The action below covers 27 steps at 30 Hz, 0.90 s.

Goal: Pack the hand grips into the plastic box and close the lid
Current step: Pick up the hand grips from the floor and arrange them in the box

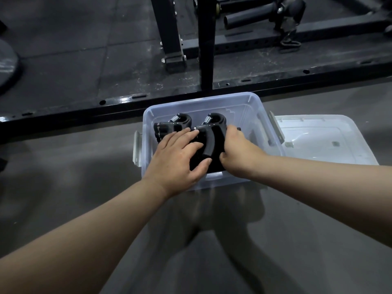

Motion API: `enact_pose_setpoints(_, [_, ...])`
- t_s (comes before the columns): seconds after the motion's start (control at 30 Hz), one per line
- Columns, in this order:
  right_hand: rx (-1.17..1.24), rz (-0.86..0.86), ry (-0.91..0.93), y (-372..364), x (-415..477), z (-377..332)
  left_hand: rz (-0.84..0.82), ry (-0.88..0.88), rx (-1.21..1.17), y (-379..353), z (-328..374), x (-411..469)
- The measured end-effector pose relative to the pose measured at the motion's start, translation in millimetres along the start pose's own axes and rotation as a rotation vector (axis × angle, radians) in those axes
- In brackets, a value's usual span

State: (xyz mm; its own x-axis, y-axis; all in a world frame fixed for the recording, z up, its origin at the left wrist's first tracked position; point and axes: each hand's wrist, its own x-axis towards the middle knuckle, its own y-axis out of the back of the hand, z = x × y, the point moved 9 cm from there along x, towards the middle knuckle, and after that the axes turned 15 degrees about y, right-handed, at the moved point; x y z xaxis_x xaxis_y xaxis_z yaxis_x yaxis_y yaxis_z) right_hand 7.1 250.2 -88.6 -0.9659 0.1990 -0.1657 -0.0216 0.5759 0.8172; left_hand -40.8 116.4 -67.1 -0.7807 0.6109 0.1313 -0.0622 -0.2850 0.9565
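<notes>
A clear plastic box [250,107] stands on the grey floor in front of me. Inside it lie black hand grips with silver springs: one at the back left [180,120], one beside it toward the middle [214,119]. My left hand [180,158] rests flat on the grips with fingers spread over a black handle [209,145]. My right hand [237,153] reaches into the box from the right, fingers curled around the same grip's right side. The fingertips of that hand are hidden. The translucent lid [324,141] lies flat on the floor right of the box.
Grey latches stick out from the box's left side [137,149] and right side [275,130]. A black steel rack frame [203,43] with a floor rail [127,102] stands just behind the box. A weight plate [6,64] lies at far left.
</notes>
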Motion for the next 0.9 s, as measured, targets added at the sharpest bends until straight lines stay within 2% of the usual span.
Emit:
enact_pose_setpoints(0.1, [0.01, -0.029, 0.013, 2, -4, 4, 0.028, -0.017, -0.03, 1, 0, 0])
enact_pose_setpoints(0.23, [0.057, 0.05, 0.048, 13, -7, 5, 0.044, -0.041, -0.053, 3, 1, -1])
enact_pose_setpoints(0.47, [0.112, -0.027, 0.07, -1, -14, 3, 0.006, -0.03, -0.04, -1, 0, 0])
enact_pose_setpoints(0.6, [0.224, 0.107, 0.014, 21, -8, 7, -0.004, -0.027, -0.03, -2, 1, 0])
enact_pose_setpoints(0.73, [0.291, 0.324, -0.003, 64, 3, 19, -0.006, -0.02, -0.009, -1, 0, 0])
enact_pose_setpoints(0.8, [0.318, 0.284, -0.016, 67, 9, 24, 0.022, 0.01, 0.017, 2, -2, -2])
enact_pose_setpoints(0.9, [0.273, 0.091, 0.068, 40, 17, 16, 0.079, 0.166, -0.037, 9, -17, 2])
